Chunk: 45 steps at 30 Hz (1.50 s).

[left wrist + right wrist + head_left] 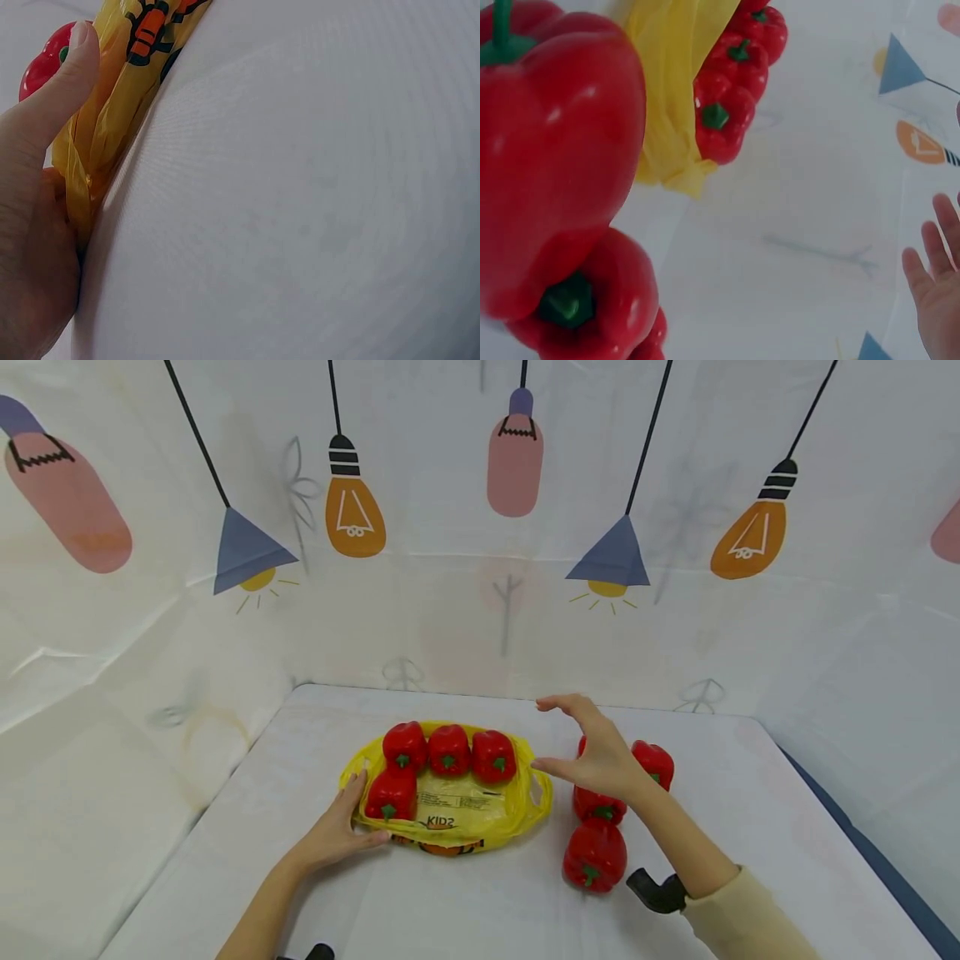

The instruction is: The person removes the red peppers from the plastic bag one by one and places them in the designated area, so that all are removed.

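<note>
A yellow plastic bag (pixel 465 814) lies spread on the table with several red bell peppers (pixel 448 750) on it, three in a row at the back and one at the left. My left hand (pixel 337 827) touches the bag's left edge, fingers along its side and thumb at its front. In the left wrist view the thumb lies against the yellow plastic (pixel 112 112). My right hand (pixel 603 760) is raised, fingers and thumb spread wide with nothing between them. It hovers over a second group of red peppers (pixel 595 857) and partly hides some of them.
The white-covered table (pixel 465 910) meets a white sheet wall (pixel 450 635) printed with lamps and bulbs behind. Side sheets rise at the left and right. A black strap piece (pixel 656 891) sits at the right wrist.
</note>
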{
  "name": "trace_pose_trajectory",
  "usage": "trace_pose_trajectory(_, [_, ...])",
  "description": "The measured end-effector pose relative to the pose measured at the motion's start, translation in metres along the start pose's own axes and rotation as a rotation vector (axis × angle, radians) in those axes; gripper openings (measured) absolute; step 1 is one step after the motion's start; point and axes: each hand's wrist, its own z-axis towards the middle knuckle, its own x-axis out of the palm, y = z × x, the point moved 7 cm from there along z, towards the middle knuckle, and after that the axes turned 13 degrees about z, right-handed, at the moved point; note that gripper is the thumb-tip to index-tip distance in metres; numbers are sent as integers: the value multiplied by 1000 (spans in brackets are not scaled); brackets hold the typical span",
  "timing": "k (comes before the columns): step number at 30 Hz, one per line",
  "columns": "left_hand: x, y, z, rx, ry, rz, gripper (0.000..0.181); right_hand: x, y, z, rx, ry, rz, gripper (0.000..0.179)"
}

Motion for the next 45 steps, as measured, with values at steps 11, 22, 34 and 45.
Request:
trace_pose_trajectory(11, [0, 0, 0, -7, 6, -8, 115, 20, 7, 11, -16, 7, 60, 73])
trace_pose_trajectory(22, [0, 2, 0, -13, 7, 6, 115, 39, 16, 22, -26, 33, 113, 68])
trace_pose_trajectory(34, [0, 3, 0, -14, 8, 4, 115, 62, 16, 33, -57, 46, 147, 65])
trace_pose_trajectory(45, [0, 2, -1, -18, 12, -2, 114, 93, 19, 44, -31, 92, 172, 63])
